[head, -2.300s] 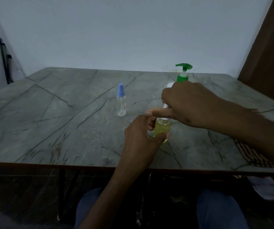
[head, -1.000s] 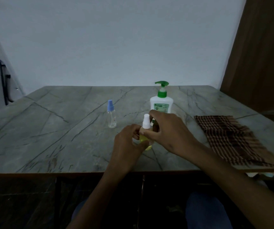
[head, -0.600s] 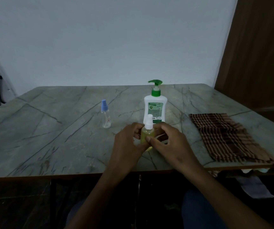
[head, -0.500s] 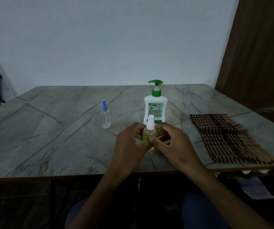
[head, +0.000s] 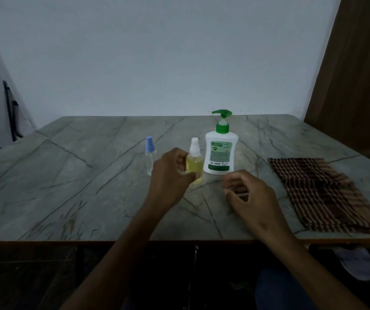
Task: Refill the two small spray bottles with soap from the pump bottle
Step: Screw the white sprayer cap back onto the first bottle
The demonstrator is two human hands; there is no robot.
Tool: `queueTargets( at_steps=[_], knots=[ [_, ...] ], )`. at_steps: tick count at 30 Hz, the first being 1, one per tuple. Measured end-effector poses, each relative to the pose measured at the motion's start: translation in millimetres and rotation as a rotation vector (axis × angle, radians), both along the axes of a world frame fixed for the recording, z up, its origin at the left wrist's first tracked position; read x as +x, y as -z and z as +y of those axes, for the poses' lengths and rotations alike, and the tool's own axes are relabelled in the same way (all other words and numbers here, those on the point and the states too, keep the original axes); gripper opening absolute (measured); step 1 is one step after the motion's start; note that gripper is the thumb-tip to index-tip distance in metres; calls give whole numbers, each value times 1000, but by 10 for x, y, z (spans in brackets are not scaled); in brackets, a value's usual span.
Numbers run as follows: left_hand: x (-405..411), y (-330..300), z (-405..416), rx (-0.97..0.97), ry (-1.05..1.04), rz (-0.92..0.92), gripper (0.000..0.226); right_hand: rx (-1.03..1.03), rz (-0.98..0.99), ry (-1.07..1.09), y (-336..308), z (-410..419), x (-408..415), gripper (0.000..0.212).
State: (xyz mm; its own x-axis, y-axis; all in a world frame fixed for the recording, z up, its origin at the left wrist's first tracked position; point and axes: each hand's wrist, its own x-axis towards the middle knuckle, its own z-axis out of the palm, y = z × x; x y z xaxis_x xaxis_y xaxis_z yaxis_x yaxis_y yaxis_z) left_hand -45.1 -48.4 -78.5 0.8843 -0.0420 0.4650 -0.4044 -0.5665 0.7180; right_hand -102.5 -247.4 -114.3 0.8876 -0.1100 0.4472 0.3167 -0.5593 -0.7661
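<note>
A small spray bottle with a white cap (head: 194,163), full of yellow soap, stands upright on the grey marble table (head: 67,186). My left hand (head: 170,175) grips its body from the left. My right hand (head: 245,193) hovers to the right of it, fingers loosely curled, holding nothing. The white pump bottle with a green pump head (head: 221,151) stands just behind and to the right. A clear, empty-looking spray bottle with a blue cap (head: 149,154) stands to the left, partly hidden by my left hand.
A brown checked cloth (head: 320,193) lies on the table's right side, reaching the front edge. A brown wooden panel (head: 358,74) rises at the far right. A pale wall stands behind the table.
My right hand has let go of the yellow spray bottle and drawn back to the right. My left hand still holds the bottle upright.
</note>
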Motion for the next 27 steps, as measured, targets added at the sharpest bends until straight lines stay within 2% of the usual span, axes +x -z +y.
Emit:
queueTargets(
  at_steps=[12, 20, 27],
  knots=[
    [1009, 17, -266, 99, -212, -4, 33, 69, -9, -28, 70, -22, 12, 24],
    [1170, 164, -253, 76, -295, 9, 29, 65, 2, -39, 84, -39, 27, 25],
    [1192, 228, -277, 117, -309, 2, 36, 36, 6, -37, 79, -33, 10, 24]
  ],
)
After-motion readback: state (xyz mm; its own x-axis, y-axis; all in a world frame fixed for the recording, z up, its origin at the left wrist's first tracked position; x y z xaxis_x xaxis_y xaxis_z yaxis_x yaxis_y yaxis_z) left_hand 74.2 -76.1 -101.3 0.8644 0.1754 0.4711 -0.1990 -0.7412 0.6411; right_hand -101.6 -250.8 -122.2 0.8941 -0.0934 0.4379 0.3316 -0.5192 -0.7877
